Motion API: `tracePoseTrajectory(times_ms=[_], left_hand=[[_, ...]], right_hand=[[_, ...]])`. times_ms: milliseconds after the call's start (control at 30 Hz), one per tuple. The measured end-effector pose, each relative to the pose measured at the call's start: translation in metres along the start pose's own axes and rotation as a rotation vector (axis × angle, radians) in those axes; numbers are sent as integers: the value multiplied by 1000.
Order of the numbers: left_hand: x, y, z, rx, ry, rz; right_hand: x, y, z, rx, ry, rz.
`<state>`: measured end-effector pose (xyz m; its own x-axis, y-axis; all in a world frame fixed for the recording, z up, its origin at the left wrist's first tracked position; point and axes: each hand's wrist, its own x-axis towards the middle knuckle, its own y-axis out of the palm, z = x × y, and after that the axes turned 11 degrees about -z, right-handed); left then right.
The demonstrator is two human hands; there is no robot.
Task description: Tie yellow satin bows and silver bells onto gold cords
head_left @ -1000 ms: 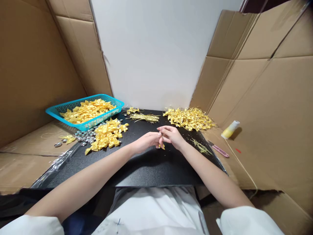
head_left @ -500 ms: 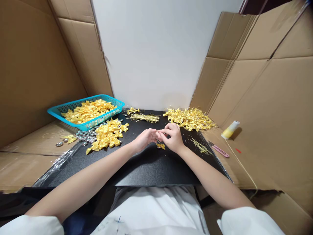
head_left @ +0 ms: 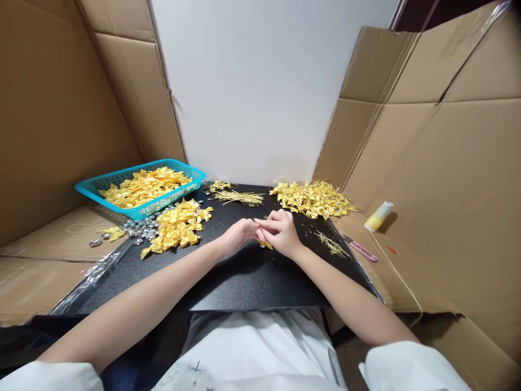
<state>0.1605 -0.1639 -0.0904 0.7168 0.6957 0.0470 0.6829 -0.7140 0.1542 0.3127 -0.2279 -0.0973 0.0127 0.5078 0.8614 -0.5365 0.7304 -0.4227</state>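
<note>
My left hand (head_left: 241, 233) and my right hand (head_left: 281, 232) meet over the middle of the black table (head_left: 244, 277), fingertips pinched together. A small yellow ribbon bow (head_left: 266, 245) shows just under the fingers, mostly hidden by my right hand. Its thin gold cord runs up between the fingertips; the ends are too small to make out. Left of the hands lies a pile of yellow bows (head_left: 177, 225) beside silvery beads (head_left: 140, 230). Behind them is a bundle of cut gold cords (head_left: 240, 197).
A turquoise basket (head_left: 140, 210) of bows stands back left. Corded bows (head_left: 313, 198) are heaped back right. To the right are cord scraps (head_left: 331, 244), a pink cutter (head_left: 363, 251) and a yellow thread spool (head_left: 378, 216). Cardboard walls (head_left: 448, 163) rise at the sides.
My fingers have drawn closer together and my right hand has shifted slightly left and down, covering more of the bow. The whole view has shifted a little.
</note>
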Motion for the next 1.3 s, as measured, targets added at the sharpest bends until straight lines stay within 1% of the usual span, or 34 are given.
tracePoseTrajectory(times_ms=[133,300,367,500,600,767,867,967,1067,1167,1233,1300], left_hand=[[0,0,2,15,-3,24],[2,-2,2,37,21,3],[2,-3,0,57,32,-6],[3,-4,-4,97,62,-20],[2,-3,-6,123,79,-19],[1,-1,-8,104,76,-21],[3,-4,-6,113,79,-48],[6,-8,-2,153,104,-69],[6,-12,-1,243,149,-69],[1,-11,-5,420,228,-57],[-3,-9,-8,566,317,-47],[-6,-7,-10,715,423,-54]], right_hand=[[1,0,-5,13,-18,13],[2,-1,-7,44,-43,-67],[2,-2,-6,47,-45,-77],[4,-5,-4,54,-33,-50],[4,-6,-4,104,-28,-44],[5,-7,-4,158,2,-29],[7,-9,-4,187,-3,-29],[12,-15,-6,279,-5,-30],[19,-23,-10,443,79,23],[25,-28,-17,622,237,69],[28,-31,-21,734,358,48],[31,-34,-25,819,474,-23]])
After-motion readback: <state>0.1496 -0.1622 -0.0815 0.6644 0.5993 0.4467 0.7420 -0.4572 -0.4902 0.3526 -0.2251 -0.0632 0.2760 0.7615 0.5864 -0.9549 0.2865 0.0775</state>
